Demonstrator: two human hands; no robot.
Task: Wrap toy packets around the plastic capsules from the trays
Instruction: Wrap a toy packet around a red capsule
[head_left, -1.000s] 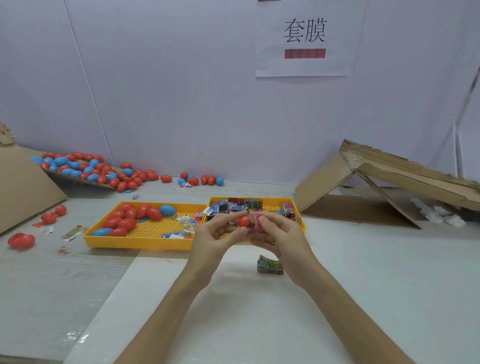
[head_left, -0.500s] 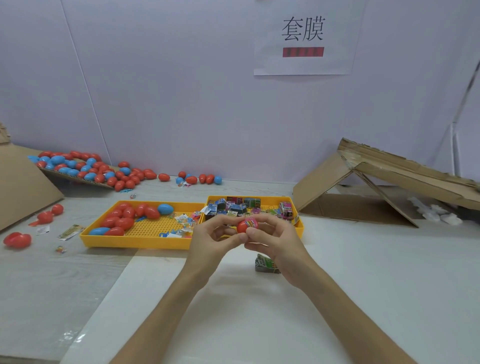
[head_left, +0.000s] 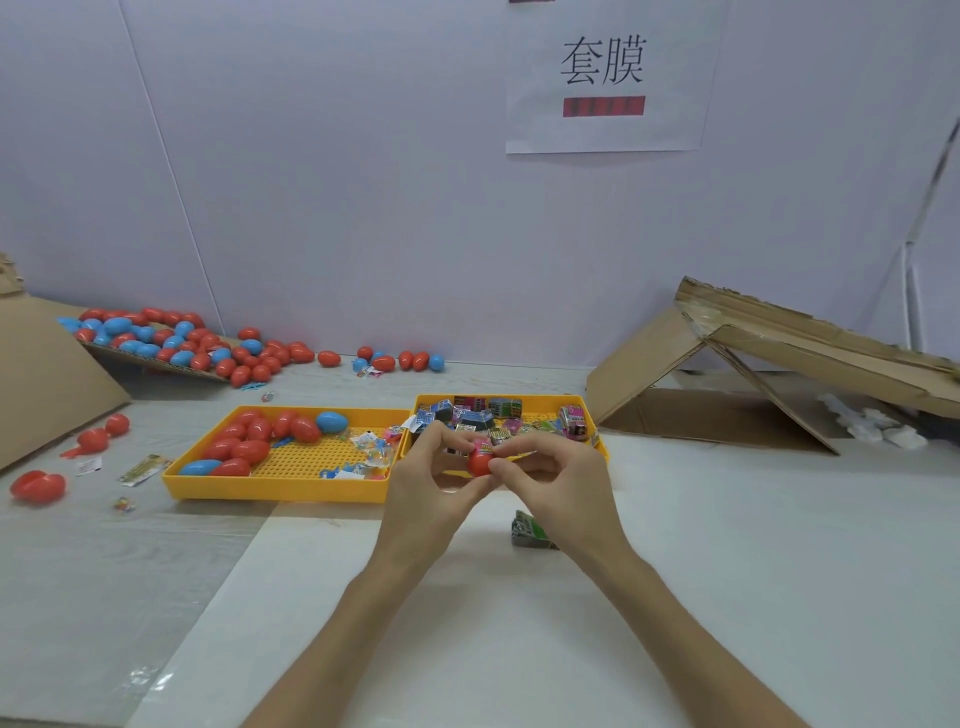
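Both hands pinch red capsule (head_left: 479, 462), pink packet (head_left: 484, 446).

Bright, even, diffuse light falls from above, leaving the white bench (head_left: 753, 597) and pale wall (head_left: 337, 182) flatly lit. Shadows are faint and soft-edged, the clearest a thin band under the near wall of the yellow tray (head_left: 275, 491). Clear film (head_left: 150, 680) at lower left shows small white glare patches. Wide-angle distortion bows the wall seam (head_left: 174, 171) and the thin pole (head_left: 935, 176); fine detail is slightly soft throughout.
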